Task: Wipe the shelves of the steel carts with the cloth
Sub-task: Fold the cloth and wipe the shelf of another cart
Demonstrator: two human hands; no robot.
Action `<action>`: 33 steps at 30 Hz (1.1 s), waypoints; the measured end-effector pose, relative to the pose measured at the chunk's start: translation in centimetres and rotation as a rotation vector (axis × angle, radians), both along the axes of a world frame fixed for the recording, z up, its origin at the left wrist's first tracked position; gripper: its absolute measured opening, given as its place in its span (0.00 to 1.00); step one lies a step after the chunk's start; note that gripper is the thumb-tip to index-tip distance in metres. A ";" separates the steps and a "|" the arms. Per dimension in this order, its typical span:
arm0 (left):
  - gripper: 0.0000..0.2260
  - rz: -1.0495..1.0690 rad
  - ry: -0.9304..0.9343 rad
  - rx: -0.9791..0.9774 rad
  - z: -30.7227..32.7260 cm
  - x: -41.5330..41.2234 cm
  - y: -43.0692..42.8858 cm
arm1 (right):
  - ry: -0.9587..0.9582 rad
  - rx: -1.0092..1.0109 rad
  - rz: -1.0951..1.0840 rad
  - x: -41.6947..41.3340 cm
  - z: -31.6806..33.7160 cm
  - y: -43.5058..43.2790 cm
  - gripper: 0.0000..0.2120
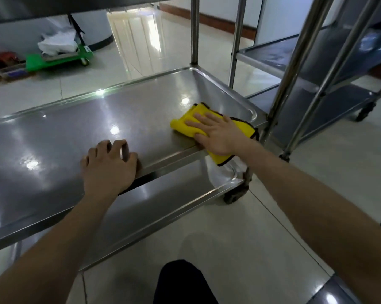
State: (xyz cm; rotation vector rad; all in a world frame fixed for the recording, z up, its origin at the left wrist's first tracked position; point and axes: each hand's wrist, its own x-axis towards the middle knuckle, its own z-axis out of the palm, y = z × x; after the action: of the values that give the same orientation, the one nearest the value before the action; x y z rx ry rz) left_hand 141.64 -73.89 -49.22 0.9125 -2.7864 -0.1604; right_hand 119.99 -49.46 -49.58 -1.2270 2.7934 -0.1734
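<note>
So, cloth (186,126): yellow with a dark edging, folded, lying at the front right corner of the middle shelf; one end hangs down over the shelf's front edge.
Right hand (216,134): flat on top of the cloth, fingers straight and a little spread, pointing toward the left end of the shelf; the palm presses the cloth down at the front edge.
Left hand (109,166): on the front edge of the same shelf, near its middle and well apart from the cloth; fingers bent and arched with their tips on the steel, thumb lying along the edge. It holds nothing; whether any part hooks under the rim I cannot tell.
Middle shelf (75,128): shiny steel with a raised rim, showing bright glints of light.
Lower shelf (163,194): steel, seen below the front edge of the middle one.
Top shelf (53,5): only its underside shows, along the upper left.
Wheel (232,195): dark, under the front right corner of the cart.
Second cart (316,62): steel, standing just beside the first one's right end, shelves bare.
Green trolley (53,60): on the floor beyond the far edge, with white bags on it.
Floor (251,249): pale glossy tiles.
Knee (180,281): dark cloth, at the bottom middle.
</note>
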 end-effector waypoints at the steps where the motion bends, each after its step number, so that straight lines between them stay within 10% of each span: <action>1: 0.21 -0.001 0.000 -0.004 0.0 0.0 0.1 | -0.014 0.016 -0.063 -2.2 0.0 2.0 0.30; 11: 0.20 -0.024 -0.012 -0.055 0.1 -0.6 0.4 | -0.081 0.046 -0.289 -14.7 1.0 -3.9 0.33; 20: 0.20 0.007 0.009 -0.065 0.1 -0.8 0.5 | -0.120 0.043 -0.038 -5.6 2.2 -17.7 0.32; 28: 0.21 0.005 -0.013 -0.042 0.0 -0.4 0.5 | -0.114 0.019 0.271 1.5 1.2 -7.0 0.26; 33: 0.20 -0.009 -0.011 -0.062 -0.7 0.0 0.6 | -0.075 0.078 0.024 -8.0 1.2 0.7 0.27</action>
State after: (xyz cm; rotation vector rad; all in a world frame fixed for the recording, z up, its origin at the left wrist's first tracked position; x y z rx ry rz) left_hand 141.60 -73.32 -49.88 0.8884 -2.7893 -0.0708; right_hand 111.96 -48.76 -48.36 -1.2106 2.6938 -0.1052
